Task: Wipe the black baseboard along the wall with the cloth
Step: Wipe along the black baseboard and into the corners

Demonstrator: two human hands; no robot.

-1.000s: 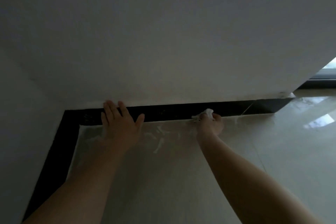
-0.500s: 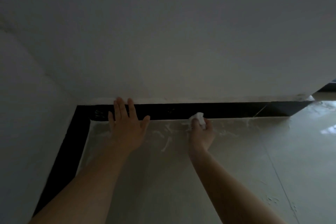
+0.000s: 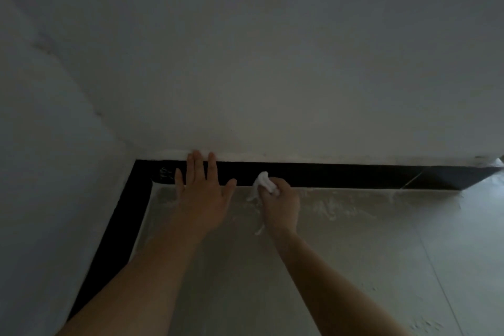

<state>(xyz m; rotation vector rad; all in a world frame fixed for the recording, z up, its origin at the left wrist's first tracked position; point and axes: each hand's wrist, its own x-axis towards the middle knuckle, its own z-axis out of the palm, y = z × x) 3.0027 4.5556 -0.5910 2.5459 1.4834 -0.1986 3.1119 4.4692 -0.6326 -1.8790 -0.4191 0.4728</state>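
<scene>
— Cloth (image 3: 263, 181) is held where, and by what?

— It is bunched in the right hand (image 3: 281, 203), whose fingers are curled round it. The wad is pressed against the baseboard (image 3: 341, 174), low on the strip where the floor (image 3: 354, 267) is met. It is judged to be kept small so that pressure is focused on the narrow black face.

— And the left hand (image 3: 203, 194)?

— It is laid flat, fingers straight and spread, with nothing gripped. The palm appears to be rested on the floor, and the fingers are run up over the baseboard, the tips reaching the wall (image 3: 272, 76). Body weight is probably carried there, so that the low reach is steadied. The two hands are set near each other, not touching.

— How much is thought to be done?

— That cannot be settled. Pale marks (image 3: 165, 173) are seen on the baseboard near the corner, left of the left hand, so that end is taken as unfinished. White smears (image 3: 341, 211) are spread on the floor along the strip to the right.

— What is called for next?

— The stretch leading to the corner is covered by the left hand, which would need to be lifted before the cloth could be passed there.
</scene>
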